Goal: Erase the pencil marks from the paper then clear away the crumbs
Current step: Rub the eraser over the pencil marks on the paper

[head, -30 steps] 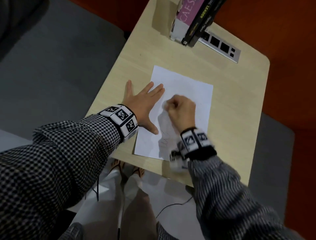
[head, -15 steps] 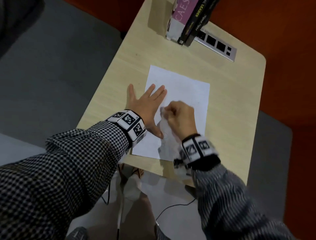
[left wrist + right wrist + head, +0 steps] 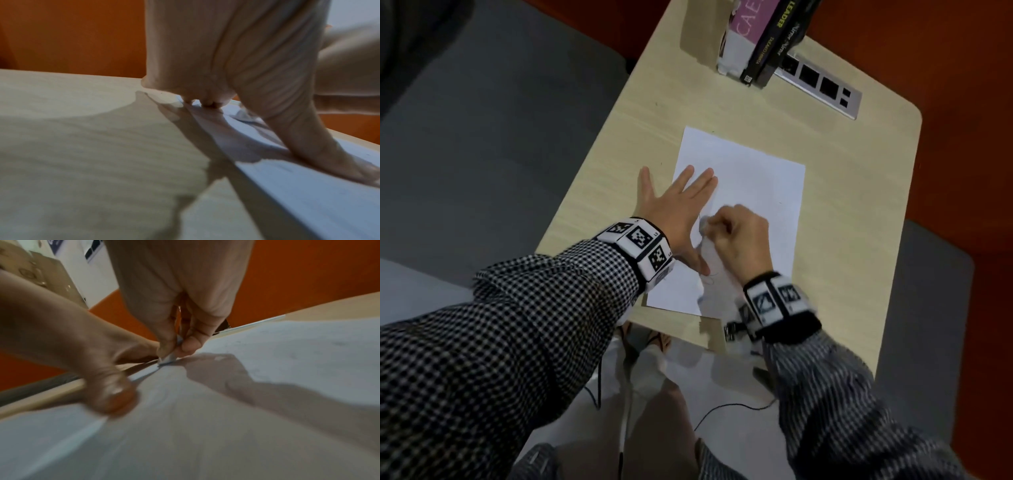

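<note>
A white sheet of paper (image 3: 753, 185) lies on the light wooden desk (image 3: 852, 212). My left hand (image 3: 674, 212) lies flat with spread fingers on the sheet's left edge, thumb (image 3: 697, 260) pressed on the paper. My right hand (image 3: 739, 236) pinches a small white eraser (image 3: 169, 357) between thumb and fingers, its tip on the paper just right of the left palm. A faint pencil scribble (image 3: 710, 279) shows below the right hand. In the left wrist view the left hand (image 3: 236, 68) presses on the paper (image 3: 308, 186).
Several books (image 3: 763, 37) stand at the desk's far edge beside a grey socket strip (image 3: 820, 85). The desk's near edge (image 3: 671, 329) runs under my wrists. Orange floor and grey carpet surround the desk.
My right hand with the eraser has slid toward me along the paper, closer to the left thumb, in a rubbing stroke. The left hand stays flat on the sheet.
</note>
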Demonstrator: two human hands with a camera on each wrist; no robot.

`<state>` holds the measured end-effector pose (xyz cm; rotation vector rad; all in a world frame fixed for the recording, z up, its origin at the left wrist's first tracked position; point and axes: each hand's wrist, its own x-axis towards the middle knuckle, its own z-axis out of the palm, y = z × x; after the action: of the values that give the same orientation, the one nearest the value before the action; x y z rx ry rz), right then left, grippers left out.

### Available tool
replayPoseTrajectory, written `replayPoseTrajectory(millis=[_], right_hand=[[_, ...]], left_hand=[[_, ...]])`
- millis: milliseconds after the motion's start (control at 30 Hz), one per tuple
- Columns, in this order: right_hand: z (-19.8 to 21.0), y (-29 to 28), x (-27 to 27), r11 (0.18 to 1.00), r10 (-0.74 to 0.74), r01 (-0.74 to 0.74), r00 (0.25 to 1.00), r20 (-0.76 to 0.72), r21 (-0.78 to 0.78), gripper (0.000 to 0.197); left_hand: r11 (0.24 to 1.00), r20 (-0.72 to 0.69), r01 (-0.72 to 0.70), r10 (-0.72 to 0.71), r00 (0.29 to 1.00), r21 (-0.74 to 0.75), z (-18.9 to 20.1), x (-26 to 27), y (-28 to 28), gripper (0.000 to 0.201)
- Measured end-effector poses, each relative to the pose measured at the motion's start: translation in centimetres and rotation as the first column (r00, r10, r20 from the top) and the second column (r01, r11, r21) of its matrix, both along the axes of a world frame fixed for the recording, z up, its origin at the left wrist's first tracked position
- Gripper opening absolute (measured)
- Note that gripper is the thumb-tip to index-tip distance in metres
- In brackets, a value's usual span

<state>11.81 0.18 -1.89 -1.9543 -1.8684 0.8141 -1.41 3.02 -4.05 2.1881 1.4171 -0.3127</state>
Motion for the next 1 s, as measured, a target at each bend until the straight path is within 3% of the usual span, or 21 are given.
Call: replayPoseTrajectory(millis=[133, 233, 300, 467, 667, 867, 1000], right_hand=[[-0.4, 3.1, -0.2, 0.999, -0.042, 0.041, 0.999, 0.01, 0.013, 0.009], [-0.4, -1.6, 0.0, 0.998, -0.052, 0.052, 0.999, 0.014, 0.024, 0.018], [-0.1, -3.3, 0.4, 0.999, -0.042, 0.042, 0.999, -0.007, -0.001, 0.013], [-0.5, 2.0, 1.0, 0.997, -0.078, 0.079, 0.995, -0.057, 0.024, 0.009], [-0.4, -3.6, 0.9, 0.999, -0.041, 0.04, 0.999, 0.006, 0.023, 0.012], [-0.9, 2.8, 1.0, 0.994, -0.09, 0.09, 0.996, -0.014, 0.058, 0.009], [-1.1, -2.5, 1.0, 0.995, -0.09, 0.089, 0.995, 0.033, 0.043, 0.013]], left_hand=[[1.0, 0.014, -0.012, 0.012, 1.0, -0.002, 0.1, 0.0, 0.0, 0.149], [1.0, 0.003, -0.008, 0.008, 1.0, 0.011, -0.2, 0.0, 0.0, 0.148], [1.0, -0.011, -0.011, 0.011, 1.0, 0.006, -0.1, 0.0, 0.0, 0.147], [1.0, 0.011, -0.009, 0.009, 1.0, -0.005, -0.3, -0.1, 0.1, 0.148], [1.0, -0.018, -0.002, 0.002, 1.0, 0.0, -0.2, 0.0, 0.0, 0.149], [1.0, -0.009, -0.002, 0.001, 1.0, -0.004, -0.1, 0.0, 0.1, 0.148], [1.0, -0.022, -0.001, 0.001, 1.0, -0.003, -0.2, 0.1, 0.1, 0.149]])
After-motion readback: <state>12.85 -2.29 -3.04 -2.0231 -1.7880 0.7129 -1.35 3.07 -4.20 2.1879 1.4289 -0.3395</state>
